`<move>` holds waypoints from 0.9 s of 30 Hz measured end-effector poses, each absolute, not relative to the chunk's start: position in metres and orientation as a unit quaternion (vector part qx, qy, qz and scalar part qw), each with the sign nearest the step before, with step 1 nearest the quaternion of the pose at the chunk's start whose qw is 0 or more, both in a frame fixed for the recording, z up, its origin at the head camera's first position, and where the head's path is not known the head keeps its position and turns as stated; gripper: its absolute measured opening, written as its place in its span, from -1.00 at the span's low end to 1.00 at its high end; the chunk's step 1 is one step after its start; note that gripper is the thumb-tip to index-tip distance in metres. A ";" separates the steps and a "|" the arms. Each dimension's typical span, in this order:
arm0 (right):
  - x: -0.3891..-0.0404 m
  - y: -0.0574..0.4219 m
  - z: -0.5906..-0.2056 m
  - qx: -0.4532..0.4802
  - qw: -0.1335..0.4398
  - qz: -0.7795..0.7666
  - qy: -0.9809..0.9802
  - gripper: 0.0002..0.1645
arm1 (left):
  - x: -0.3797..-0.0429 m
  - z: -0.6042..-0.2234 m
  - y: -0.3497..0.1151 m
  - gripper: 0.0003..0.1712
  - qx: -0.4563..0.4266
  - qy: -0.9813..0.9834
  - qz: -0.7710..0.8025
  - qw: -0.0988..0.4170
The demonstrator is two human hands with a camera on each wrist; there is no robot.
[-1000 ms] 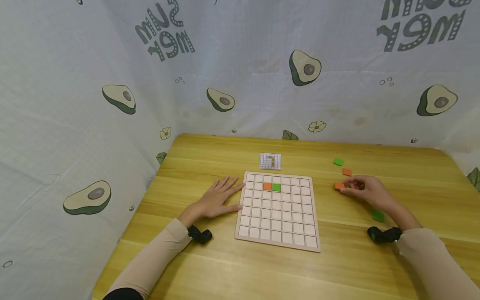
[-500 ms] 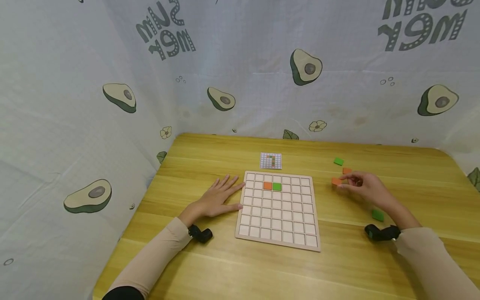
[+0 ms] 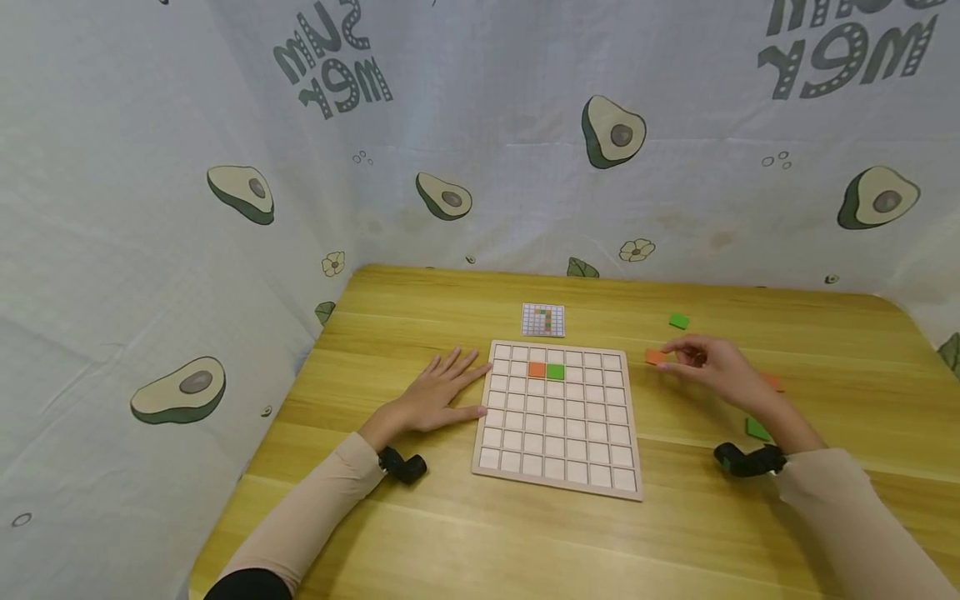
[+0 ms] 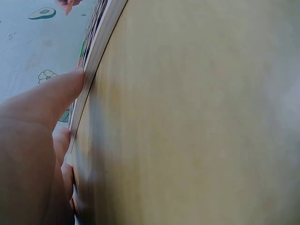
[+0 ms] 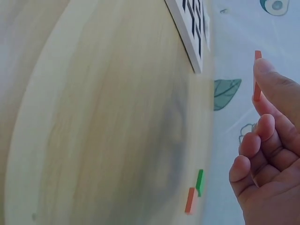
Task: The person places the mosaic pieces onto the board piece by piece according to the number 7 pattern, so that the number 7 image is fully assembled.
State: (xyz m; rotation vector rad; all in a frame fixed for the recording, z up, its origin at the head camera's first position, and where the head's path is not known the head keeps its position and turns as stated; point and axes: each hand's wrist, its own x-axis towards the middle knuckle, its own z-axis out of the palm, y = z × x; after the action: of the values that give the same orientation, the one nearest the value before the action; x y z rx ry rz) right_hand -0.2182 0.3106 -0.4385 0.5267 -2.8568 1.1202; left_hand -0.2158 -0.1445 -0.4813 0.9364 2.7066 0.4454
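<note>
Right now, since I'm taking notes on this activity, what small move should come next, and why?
Probably bring the right hand leftward over the grid board: it pinches an orange tile clear of the table, the cell just right of the board's green tile is bare, and the left hand touches the board's edge.

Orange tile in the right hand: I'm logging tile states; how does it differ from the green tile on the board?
The orange tile is pinched by the right hand, off the table; the green tile lies in a square of the board. The orange tile is right of the board; the green tile is in its second row from the far edge. Both look flat.
</note>
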 end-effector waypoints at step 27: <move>-0.230 0.264 -0.433 0.200 -0.011 0.398 -0.895 -0.70 | -0.217 -0.482 -0.145 -0.09 0.319 0.928 0.148 0.123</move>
State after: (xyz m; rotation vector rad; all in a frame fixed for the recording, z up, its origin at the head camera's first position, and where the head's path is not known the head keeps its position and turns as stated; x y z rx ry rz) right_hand -0.2296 0.2636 -0.4327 0.6328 -2.8320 1.2595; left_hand -0.2167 -0.1448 -0.4821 0.9298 2.7075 0.4303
